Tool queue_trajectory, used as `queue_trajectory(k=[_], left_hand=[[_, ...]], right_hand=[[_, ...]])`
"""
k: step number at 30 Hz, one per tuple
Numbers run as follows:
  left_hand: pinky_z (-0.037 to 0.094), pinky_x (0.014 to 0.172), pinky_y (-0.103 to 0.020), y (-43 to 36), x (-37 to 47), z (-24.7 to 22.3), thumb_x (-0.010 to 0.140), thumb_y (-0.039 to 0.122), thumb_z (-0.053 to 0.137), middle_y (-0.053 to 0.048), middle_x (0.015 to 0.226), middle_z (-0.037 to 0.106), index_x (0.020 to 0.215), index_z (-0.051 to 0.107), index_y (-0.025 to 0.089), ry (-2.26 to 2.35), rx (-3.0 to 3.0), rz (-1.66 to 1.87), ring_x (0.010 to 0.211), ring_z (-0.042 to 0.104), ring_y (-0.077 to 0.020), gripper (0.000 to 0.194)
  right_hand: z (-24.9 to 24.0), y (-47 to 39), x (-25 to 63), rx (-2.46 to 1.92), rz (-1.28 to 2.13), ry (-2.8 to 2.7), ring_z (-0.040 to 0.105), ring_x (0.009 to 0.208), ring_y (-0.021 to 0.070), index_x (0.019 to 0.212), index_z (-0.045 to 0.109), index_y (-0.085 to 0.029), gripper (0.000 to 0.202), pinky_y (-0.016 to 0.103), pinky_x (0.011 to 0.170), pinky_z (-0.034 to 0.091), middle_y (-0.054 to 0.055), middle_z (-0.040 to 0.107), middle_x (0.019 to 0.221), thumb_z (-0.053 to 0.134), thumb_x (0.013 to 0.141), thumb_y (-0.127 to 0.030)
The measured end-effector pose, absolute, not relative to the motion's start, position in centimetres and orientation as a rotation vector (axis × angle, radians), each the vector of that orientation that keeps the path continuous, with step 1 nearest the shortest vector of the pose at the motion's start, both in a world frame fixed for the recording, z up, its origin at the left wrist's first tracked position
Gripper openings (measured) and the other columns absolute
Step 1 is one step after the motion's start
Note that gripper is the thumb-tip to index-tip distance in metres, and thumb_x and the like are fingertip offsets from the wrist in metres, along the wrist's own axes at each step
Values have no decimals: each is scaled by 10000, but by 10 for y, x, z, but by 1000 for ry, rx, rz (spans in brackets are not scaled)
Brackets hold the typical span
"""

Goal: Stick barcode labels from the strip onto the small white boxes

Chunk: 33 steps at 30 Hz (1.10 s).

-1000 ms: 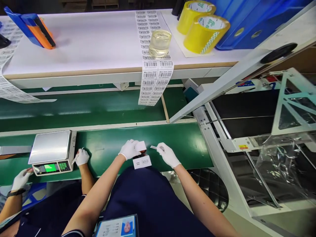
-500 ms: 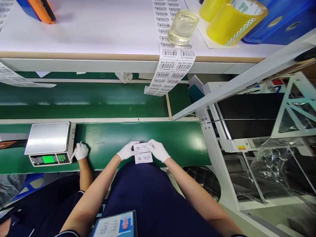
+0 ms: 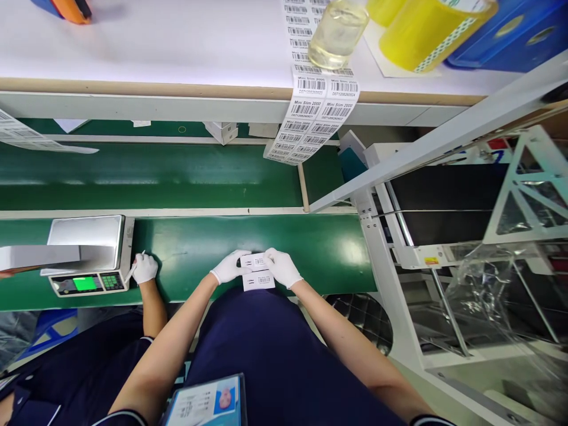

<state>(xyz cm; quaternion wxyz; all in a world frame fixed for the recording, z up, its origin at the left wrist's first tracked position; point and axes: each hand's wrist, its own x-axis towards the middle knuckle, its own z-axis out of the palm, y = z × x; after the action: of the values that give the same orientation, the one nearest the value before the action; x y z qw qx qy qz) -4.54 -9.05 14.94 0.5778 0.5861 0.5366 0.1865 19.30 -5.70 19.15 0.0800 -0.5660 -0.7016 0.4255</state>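
My left hand [image 3: 228, 267], in a white glove, pinches the left end of a small white card-like piece with a barcode [image 3: 254, 261]. From the other side, my right hand [image 3: 283, 268], also gloved, has its fingers closed on the right end of the same piece. Directly below it lies a second white barcoded piece [image 3: 258, 281], at the near edge of the green work surface [image 3: 319, 248] by my lap. I cannot tell whether these are flat cards or thin boxes.
To the left, a co-worker's gloved hand [image 3: 144, 268] holds a white pen beside a digital scale [image 3: 89, 284]. A white box [image 3: 39, 258] is over the scale. Barcode label sheets [image 3: 306, 127] hang from the shelf above, under a clear jar [image 3: 338, 35]. A white metal frame [image 3: 390, 168] stands right.
The white box at left has moved right, over the scale's pan. My hands keep hold of the same barcoded piece, nearly still. The view has shifted slightly.
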Motion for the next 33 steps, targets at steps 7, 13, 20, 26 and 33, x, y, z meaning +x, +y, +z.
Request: queue_trajectory(k=[7,13,20,26,33], left_hand=[[431,1175,-472,-90,-44,151,774,379,792,-146,1429,582,1390,588,169,1261,1375,433,1289,578,-306,682],[424,1178,-471,-90,-45,145,768,379,802,-135,1414,601,1371,605,189,1251,1388,456,1290,580,-300,662],[430,1171,-469,-91,-46,140,771,403,800,-144,1426,582,1386,591,177,1234,1378,464,1273,587,-298,688],[433,1171,-476,-92,-46,143,765,381,810,-134,1414,596,1379,599,197,1242,1369,468,1286,583,-302,674],[499,1088,-476,-92,-37,159,796,263,793,-129,1321,682,1343,625,193,1194,1273,552,1199,639,-279,576]], right_hand=[[191,-57,193,-1694,1268,-2095,578,724,179,873,630,-210,165,276,724,417,14,662,766,475,916,-246],[190,-57,194,-1718,1256,-2119,575,738,180,885,635,-207,161,275,728,411,18,669,783,482,926,-239],[196,-57,180,-1815,1100,-2313,584,756,194,886,602,-201,187,287,724,388,50,672,816,433,966,-196],[217,-50,177,-2149,877,-2478,629,756,251,1174,558,-167,298,335,704,389,120,682,907,561,977,-390],[205,-23,142,-1745,493,-2636,587,987,299,1225,611,-130,420,396,859,398,190,667,1072,396,1063,-452]])
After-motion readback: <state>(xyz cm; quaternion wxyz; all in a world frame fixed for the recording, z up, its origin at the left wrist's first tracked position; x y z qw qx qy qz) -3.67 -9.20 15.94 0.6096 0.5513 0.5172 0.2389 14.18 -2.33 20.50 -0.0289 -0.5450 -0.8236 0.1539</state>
